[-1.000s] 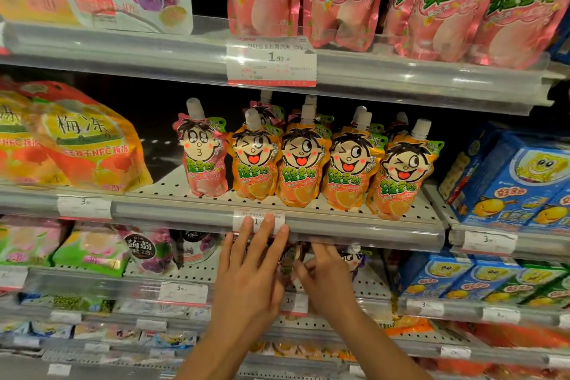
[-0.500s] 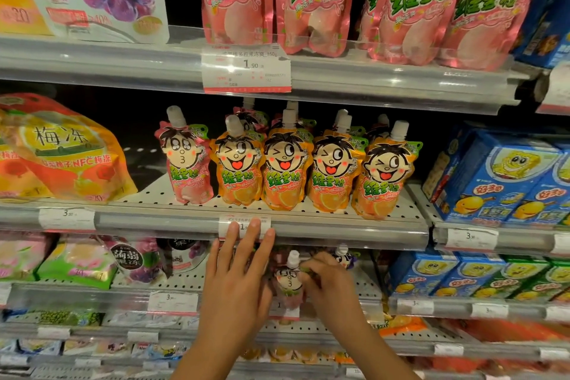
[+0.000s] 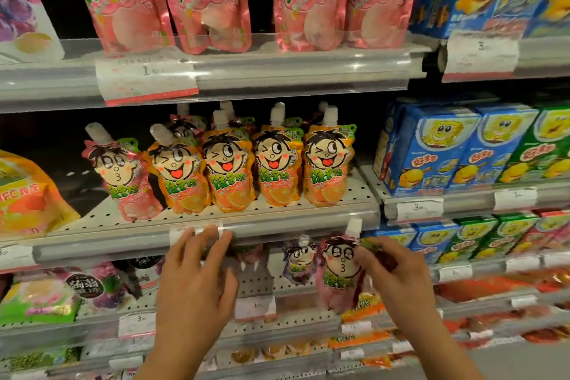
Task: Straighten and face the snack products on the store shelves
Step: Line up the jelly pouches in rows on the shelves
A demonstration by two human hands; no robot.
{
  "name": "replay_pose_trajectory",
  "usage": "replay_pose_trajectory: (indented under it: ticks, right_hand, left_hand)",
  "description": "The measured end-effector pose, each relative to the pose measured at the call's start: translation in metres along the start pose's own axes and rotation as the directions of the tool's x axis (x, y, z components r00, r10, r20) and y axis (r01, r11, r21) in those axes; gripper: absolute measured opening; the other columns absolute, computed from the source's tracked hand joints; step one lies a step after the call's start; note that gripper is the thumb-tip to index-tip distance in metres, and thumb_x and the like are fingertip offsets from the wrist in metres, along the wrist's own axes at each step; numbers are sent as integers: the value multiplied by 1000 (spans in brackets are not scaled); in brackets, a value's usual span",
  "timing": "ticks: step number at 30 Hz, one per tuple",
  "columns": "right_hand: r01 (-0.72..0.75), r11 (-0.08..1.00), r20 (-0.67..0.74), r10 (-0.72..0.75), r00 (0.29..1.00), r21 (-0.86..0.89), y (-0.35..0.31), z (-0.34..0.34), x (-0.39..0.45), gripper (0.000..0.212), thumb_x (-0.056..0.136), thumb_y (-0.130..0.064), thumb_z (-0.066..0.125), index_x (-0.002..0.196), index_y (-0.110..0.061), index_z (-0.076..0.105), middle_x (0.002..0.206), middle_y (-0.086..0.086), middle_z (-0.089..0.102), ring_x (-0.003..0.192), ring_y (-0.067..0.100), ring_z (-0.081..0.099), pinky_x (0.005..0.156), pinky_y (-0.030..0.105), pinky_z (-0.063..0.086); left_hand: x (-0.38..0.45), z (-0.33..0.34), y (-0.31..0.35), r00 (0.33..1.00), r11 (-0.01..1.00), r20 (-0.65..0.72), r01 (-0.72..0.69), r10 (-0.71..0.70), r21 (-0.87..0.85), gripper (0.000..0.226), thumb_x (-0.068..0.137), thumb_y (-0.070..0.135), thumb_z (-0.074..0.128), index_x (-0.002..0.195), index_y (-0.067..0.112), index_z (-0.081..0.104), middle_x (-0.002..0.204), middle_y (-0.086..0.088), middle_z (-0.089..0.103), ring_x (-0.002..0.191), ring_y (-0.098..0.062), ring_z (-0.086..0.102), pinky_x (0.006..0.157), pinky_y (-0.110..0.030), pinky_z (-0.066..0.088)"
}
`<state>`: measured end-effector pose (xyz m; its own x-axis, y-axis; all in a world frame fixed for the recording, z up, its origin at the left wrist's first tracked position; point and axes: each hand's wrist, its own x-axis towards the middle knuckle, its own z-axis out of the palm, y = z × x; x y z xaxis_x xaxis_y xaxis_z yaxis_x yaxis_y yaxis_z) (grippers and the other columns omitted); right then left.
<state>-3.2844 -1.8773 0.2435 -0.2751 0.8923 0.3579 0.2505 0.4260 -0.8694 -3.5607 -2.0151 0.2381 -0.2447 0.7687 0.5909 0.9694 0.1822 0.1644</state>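
My right hand (image 3: 398, 274) pinches the top right corner of a pink spouted jelly pouch (image 3: 339, 271) with a cartoon face, holding it upright in front of the lower shelf. Just behind it a purple pouch (image 3: 298, 262) stands on that shelf. My left hand (image 3: 194, 281) is spread with straight fingers, its fingertips at the front rail (image 3: 277, 227) of the middle shelf. On the middle shelf stands a row of orange cartoon-face pouches (image 3: 274, 163), with one pink pouch (image 3: 123, 173) leaning at the left end.
Large pink pouches (image 3: 209, 0) hang over the top shelf edge. Blue and green drink cartons (image 3: 462, 148) fill the shelves at right. An orange jelly bag (image 3: 27, 194) lies at middle left, and green and purple bags (image 3: 89, 287) sit on the lower left shelf.
My right hand has drawn the pink pouch out from under the middle shelf and to the right. The view has come closer to the shelves. My left hand stays at the shelf rail.
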Motion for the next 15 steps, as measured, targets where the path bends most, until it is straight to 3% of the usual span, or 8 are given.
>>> replay_pose_trajectory:
  ticks: [4,7,9,12,15]
  right_hand:
    - [25,1000,-84,-25,996,-6,0,-24,-2,10,85,-38,67,84,-29,72,69,-10,68,62,12,61,51,18,42]
    - [51,999,-103,-51,993,-4,3,-38,-6,7,85,-38,68,83,-32,71,69,1,66,62,21,60,53,35,45]
    - [46,999,-116,-46,992,-3,8,-47,-9,7,85,-41,69,81,-36,70,64,6,61,58,26,55,53,41,42]
    - [47,999,-142,-46,989,7,16,-59,-12,23,87,-56,69,87,-33,72,66,8,60,60,28,55,53,42,43]
    - [46,999,-160,-43,986,14,20,-69,-14,29,81,-59,66,92,-33,73,73,4,65,66,31,59,55,44,49]
  left_hand:
    - [28,-18,25,999,990,13,-36,38,-133,42,94,37,46,122,18,70,121,3,64,110,-21,61,86,-38,54]
    - [52,-28,51,992,974,-44,-121,115,-193,35,95,33,50,120,21,71,118,8,66,108,-14,62,80,-30,54]
    - [69,-36,66,989,963,-102,-127,105,-238,34,95,31,51,120,21,71,119,9,66,108,-11,62,80,-24,49]
    - [94,-45,93,978,940,-158,-181,139,-289,36,96,29,50,125,18,68,122,8,65,104,-8,61,84,-14,42]
    - [115,-47,120,978,943,-137,-188,155,-274,42,97,26,55,139,20,58,141,7,56,115,-6,56,89,-1,33]
